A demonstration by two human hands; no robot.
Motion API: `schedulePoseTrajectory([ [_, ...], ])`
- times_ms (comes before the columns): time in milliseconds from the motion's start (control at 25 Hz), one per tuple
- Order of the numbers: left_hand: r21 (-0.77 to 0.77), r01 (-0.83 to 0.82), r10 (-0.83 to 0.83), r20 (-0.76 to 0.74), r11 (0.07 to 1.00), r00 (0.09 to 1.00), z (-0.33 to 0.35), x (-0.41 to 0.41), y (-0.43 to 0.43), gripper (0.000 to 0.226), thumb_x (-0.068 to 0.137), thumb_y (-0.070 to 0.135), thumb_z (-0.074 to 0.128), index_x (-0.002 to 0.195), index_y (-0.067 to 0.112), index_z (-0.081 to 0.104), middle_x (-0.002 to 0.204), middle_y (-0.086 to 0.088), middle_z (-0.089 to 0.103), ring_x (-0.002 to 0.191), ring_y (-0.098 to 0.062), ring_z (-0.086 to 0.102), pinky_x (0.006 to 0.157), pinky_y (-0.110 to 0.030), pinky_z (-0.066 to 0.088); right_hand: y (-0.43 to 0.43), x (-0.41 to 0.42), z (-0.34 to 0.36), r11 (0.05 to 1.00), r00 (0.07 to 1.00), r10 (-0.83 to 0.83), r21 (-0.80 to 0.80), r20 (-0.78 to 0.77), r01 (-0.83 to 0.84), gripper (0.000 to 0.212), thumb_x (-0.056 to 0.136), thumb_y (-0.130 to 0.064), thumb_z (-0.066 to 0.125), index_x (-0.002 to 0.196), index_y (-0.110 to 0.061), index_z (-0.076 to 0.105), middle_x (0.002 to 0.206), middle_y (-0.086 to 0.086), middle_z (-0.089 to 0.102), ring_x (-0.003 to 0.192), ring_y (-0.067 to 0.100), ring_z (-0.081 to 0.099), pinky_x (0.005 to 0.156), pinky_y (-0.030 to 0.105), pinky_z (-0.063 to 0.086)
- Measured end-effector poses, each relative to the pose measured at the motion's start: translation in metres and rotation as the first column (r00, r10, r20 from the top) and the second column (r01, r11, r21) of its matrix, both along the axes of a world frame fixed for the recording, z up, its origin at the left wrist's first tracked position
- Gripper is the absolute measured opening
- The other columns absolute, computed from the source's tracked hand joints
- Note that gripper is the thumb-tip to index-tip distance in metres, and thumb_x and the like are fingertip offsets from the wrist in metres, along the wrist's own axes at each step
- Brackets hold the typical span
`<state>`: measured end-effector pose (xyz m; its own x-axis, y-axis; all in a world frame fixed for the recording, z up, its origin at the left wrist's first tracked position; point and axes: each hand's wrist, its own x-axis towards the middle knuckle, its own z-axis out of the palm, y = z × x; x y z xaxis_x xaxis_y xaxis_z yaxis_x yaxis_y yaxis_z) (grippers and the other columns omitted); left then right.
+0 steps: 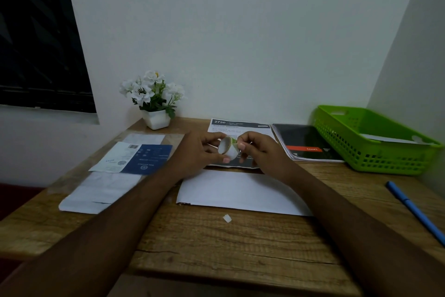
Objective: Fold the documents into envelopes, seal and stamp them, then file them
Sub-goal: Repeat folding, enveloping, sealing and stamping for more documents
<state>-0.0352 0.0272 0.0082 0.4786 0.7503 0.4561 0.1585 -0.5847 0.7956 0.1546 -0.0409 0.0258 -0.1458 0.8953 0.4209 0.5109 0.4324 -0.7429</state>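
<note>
A small white roll of tape (228, 148) is held above the desk between both hands. My left hand (197, 152) grips the roll from the left, thumb under it. My right hand (260, 151) pinches its right edge with fingertips. Below the hands a white envelope (240, 192) lies flat on the wooden desk (216, 243). A printed document headed 2720 (240, 125) lies behind the hands, partly hidden by them. A small white scrap (227, 218) lies on the desk in front of the envelope.
A green plastic basket (375, 145) with paper inside stands at the right. A dark booklet (305, 142) lies beside it. A blue pen (414, 210) lies at the right edge. Blue-and-white papers (134, 157) over a plastic sleeve lie left. A white flower pot (155, 118) stands at the back.
</note>
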Motion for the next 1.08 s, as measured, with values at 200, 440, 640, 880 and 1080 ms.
schedulePoseTrajectory([
  [200, 0.021, -0.048, 0.048, -0.012, 0.999, 0.999, 0.000, 0.001, -0.004, 0.067, 0.066, 0.041, 0.079, 0.126, 0.018, 0.059, 0.086, 0.009, 0.072, 0.064, -0.007, 0.069, 0.051, -0.012, 0.048, 0.000, -0.002, -0.001, 0.986, 0.996, -0.090, 0.139, 0.003, 0.089, 0.007, 0.087, -0.022, 0.070, 0.090, -0.019, 0.065, 0.085, -0.005, 0.064, 0.073, 0.013, 0.061, 0.064, 0.030, 0.050],
  [440, -0.011, 0.009, -0.008, 0.016, 1.000, 1.000, -0.001, 0.001, -0.006, 0.059, 0.074, 0.025, 0.079, 0.128, 0.017, 0.057, 0.092, 0.013, 0.069, 0.074, -0.005, 0.070, 0.058, -0.014, 0.051, 0.000, -0.006, -0.002, 0.961, 0.985, -0.171, 0.219, -0.022, 0.171, 0.012, 0.079, -0.017, 0.077, 0.077, -0.024, 0.068, 0.079, -0.009, 0.068, 0.068, 0.010, 0.065, 0.067, 0.033, 0.056],
  [640, 0.035, -0.003, 0.001, 0.068, 0.999, 0.998, 0.003, 0.003, -0.011, 0.059, 0.058, 0.044, 0.080, 0.112, 0.027, 0.064, 0.096, 0.017, 0.068, 0.083, -0.005, 0.069, 0.063, -0.015, 0.052, -0.002, -0.006, 0.001, 0.968, 0.989, -0.141, 0.212, 0.033, 0.131, 0.007, 0.085, -0.014, 0.071, 0.080, -0.018, 0.067, 0.075, -0.006, 0.068, 0.069, 0.010, 0.065, 0.067, 0.025, 0.054],
  [880, 0.056, 0.025, -0.031, 0.093, 0.998, 0.995, 0.010, 0.007, -0.012, 0.035, 0.062, 0.035, 0.081, 0.092, 0.044, 0.064, 0.086, 0.025, 0.071, 0.081, -0.009, 0.071, 0.064, -0.016, 0.055, 0.001, -0.002, 0.009, 0.988, 0.995, -0.100, 0.118, 0.001, 0.099, 0.006, 0.088, -0.010, 0.066, 0.086, -0.005, 0.068, 0.078, 0.004, 0.070, 0.071, 0.015, 0.067, 0.070, 0.032, 0.056],
  [1080, 0.073, 0.025, -0.030, 0.066, 0.997, 0.997, 0.013, 0.009, -0.010, 0.042, 0.067, 0.022, 0.083, 0.104, 0.032, 0.066, 0.092, 0.023, 0.068, 0.083, -0.008, 0.071, 0.071, -0.022, 0.058, -0.001, 0.006, 0.013, 0.997, 0.994, -0.030, 0.068, -0.105, 0.037, 0.005, 0.087, -0.004, 0.066, 0.082, -0.005, 0.066, 0.072, 0.004, 0.067, 0.068, 0.017, 0.067, 0.067, 0.028, 0.056],
])
